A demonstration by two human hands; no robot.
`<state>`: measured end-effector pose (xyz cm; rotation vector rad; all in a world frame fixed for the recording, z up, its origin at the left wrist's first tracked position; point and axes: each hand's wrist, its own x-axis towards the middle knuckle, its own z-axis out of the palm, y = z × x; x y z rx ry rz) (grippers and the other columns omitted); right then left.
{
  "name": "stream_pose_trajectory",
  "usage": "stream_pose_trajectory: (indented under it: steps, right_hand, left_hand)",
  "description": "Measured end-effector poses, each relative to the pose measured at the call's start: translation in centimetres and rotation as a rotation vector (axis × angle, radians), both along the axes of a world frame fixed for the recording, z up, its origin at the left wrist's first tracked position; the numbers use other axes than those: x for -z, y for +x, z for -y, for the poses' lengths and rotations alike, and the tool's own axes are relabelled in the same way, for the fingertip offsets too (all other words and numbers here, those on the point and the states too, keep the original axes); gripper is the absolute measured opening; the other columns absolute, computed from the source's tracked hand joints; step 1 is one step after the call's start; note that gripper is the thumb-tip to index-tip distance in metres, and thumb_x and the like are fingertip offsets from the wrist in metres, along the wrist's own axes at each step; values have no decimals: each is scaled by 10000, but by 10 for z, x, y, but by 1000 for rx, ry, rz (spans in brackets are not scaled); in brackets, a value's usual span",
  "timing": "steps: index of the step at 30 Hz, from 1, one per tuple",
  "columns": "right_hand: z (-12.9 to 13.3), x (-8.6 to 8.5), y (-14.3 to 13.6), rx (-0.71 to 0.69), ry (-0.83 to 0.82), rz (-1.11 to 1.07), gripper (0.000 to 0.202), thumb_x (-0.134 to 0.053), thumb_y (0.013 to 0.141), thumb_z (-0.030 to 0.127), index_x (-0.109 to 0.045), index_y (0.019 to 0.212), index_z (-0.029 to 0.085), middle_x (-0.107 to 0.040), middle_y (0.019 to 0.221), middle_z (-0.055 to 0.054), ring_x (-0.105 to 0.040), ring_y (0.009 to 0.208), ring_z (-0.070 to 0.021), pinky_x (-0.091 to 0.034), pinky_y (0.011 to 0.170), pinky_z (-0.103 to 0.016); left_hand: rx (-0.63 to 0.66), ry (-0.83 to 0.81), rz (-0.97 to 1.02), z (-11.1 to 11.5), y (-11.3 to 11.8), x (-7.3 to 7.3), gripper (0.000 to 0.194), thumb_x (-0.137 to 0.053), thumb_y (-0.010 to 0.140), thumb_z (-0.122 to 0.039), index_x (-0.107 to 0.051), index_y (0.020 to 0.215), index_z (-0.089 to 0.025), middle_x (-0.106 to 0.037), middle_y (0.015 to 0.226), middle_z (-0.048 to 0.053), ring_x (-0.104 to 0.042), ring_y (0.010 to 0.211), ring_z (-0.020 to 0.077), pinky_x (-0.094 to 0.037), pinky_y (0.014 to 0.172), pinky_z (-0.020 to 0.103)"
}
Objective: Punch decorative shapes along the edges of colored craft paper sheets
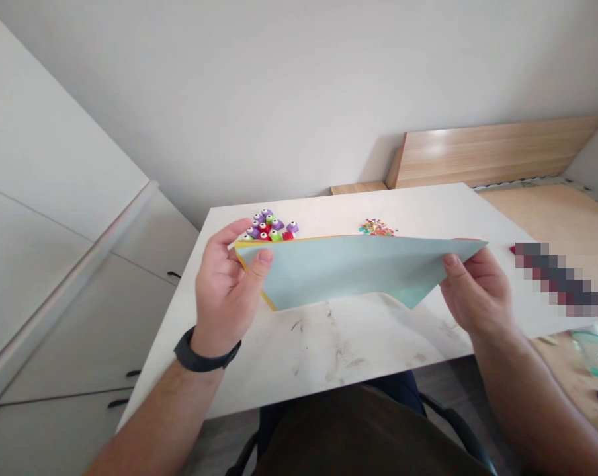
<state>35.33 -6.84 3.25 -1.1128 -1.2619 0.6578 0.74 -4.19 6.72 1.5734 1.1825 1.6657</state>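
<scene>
Between both hands, above the table, I hold sheets of coloured paper. A light blue sheet faces me, and yellow edges show behind it at the left and along the top. My left hand grips the left end, thumb on the blue face and fingers behind. At the right end my right hand pinches the paper the same way, its fingers partly hidden. The lower edge bends and lifts off the tabletop toward the right. Just beyond the paper lie several purple, red and green eyeball figures and a heap of small colourful pieces.
The white table has dark smudges near its front edge. On its right side lies a long dark and red object, blurred by pixels. A wooden bed frame and a clear container are farther right. White cabinets stand left.
</scene>
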Motion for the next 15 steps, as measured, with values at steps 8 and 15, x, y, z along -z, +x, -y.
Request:
stream_pose_trajectory:
  steps: [8, 15]
  right_hand:
    - [1, 12, -11, -59, -34, 39, 365, -592, 980, 450, -623, 1321, 322, -701, 1320, -74, -673, 1199, -312, -566, 1012, -552]
    - [-4, 20, -18, -11, -13, 82, 410, -602, 972, 478, -639, 1325, 272, -712, 1294, -102, -685, 1135, -293, -571, 993, -494]
  left_hand:
    - [-53, 12, -187, 18, -6, 5, 284, -573, 1004, -397, -678, 1160, -184, -722, 1132, 96, -686, 1045, 244, -560, 976, 387]
    - [-106, 69, -277, 18, -1, 6, 294, -542, 1017, -384, -667, 1186, -179, -716, 1129, 91, -655, 1148, 251, -539, 1028, 391]
